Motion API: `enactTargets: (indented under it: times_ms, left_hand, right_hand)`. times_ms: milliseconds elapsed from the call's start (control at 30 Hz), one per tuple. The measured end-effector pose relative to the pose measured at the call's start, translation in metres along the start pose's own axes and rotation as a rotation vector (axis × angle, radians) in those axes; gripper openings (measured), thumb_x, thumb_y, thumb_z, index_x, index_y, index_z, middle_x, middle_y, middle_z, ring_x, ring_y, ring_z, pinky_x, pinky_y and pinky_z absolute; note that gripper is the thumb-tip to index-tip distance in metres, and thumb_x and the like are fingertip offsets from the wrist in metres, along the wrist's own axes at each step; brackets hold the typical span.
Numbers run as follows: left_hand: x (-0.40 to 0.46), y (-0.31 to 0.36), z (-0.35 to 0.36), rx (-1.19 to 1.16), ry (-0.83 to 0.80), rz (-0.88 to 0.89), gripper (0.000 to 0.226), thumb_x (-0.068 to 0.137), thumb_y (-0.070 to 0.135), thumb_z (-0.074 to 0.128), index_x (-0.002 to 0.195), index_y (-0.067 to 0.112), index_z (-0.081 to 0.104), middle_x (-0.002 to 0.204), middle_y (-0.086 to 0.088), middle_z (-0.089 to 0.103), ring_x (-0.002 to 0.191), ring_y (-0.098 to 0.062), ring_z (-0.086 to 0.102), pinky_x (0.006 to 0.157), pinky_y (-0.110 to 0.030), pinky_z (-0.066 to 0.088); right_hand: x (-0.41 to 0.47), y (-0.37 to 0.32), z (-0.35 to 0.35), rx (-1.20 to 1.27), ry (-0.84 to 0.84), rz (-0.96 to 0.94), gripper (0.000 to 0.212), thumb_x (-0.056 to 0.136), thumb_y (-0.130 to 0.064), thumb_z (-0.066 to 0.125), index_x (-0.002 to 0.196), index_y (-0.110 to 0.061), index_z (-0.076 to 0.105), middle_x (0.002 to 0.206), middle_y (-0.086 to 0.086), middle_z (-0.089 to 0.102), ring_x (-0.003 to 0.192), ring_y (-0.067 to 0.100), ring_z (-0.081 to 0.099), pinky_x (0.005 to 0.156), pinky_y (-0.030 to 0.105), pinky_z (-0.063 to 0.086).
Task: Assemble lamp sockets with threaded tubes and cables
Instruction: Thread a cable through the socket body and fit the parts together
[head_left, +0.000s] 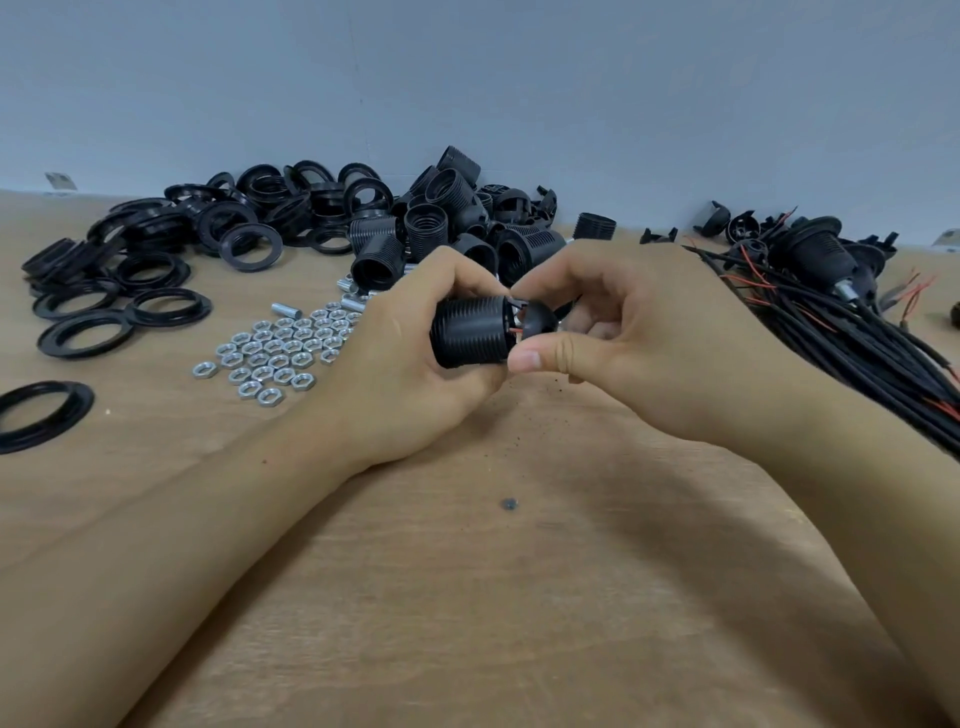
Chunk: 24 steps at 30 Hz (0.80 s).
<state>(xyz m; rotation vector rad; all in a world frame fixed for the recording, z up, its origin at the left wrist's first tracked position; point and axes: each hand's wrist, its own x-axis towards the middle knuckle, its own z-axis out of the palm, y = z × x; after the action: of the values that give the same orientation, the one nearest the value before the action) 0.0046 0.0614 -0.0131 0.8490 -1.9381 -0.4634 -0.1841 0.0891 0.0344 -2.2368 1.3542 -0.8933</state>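
Over the wooden table (467, 597), curled fingers (524, 358) grip socket (470, 332).

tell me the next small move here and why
Probably push the domed cap in the right hand onto the threaded socket body gripped by the left hand: a gap with red wire showing remains between them, so they look unjoined.

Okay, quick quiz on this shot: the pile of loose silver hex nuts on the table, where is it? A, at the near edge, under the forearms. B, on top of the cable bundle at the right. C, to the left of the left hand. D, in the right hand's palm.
C: the hex nuts lie on the wooden table just left of the left hand, far from the cable bundle.
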Motion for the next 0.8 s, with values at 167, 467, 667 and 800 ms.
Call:
enactTargets:
  times_ms: [167,467,667,800]
  left_hand:
    - [-0.001,0.0,-0.002,-0.063,-0.057,0.025,0.042,0.079,0.002,0.074,0.108,0.011,0.045,0.093,-0.006,0.059,0.078,-0.012,0.058,0.066,-0.024,0.047]
    - [-0.002,0.002,-0.01,-0.329,-0.24,-0.048,0.054,0.068,0.012,0.066,0.115,0.004,0.039,0.082,-0.025,0.055,0.063,-0.032,0.047,0.056,-0.037,0.034]
    - [0.0,0.003,-0.004,-0.265,-0.011,-0.191,0.025,0.097,0.037,0.035,0.097,0.022,0.055,0.08,0.005,0.059,0.07,-0.008,0.057,0.062,-0.014,0.042]
    - [0.002,0.008,0.001,-0.324,0.132,-0.295,0.021,0.094,0.034,0.042,0.09,0.019,0.056,0.072,0.001,0.051,0.06,-0.02,0.051,0.043,-0.019,0.038]
  right_hand:
    - [0.0,-0.001,0.003,0.016,0.024,-0.018,0.037,0.075,-0.033,0.08,0.11,-0.026,0.071,0.069,-0.025,0.058,0.071,0.003,0.064,0.076,0.025,0.051]
    - [-0.001,0.004,-0.001,0.299,-0.142,0.034,0.027,0.083,-0.011,0.073,0.11,-0.017,0.073,0.075,-0.005,0.071,0.063,0.008,0.064,0.069,0.02,0.055]
    - [0.0,0.006,0.001,0.439,-0.171,0.079,0.02,0.086,-0.011,0.07,0.106,-0.012,0.072,0.074,0.0,0.074,0.063,0.01,0.068,0.063,0.019,0.054]
    - [0.002,0.004,0.008,0.388,-0.114,0.096,0.013,0.087,-0.024,0.067,0.098,-0.018,0.072,0.077,-0.001,0.075,0.068,0.013,0.071,0.066,0.024,0.059]
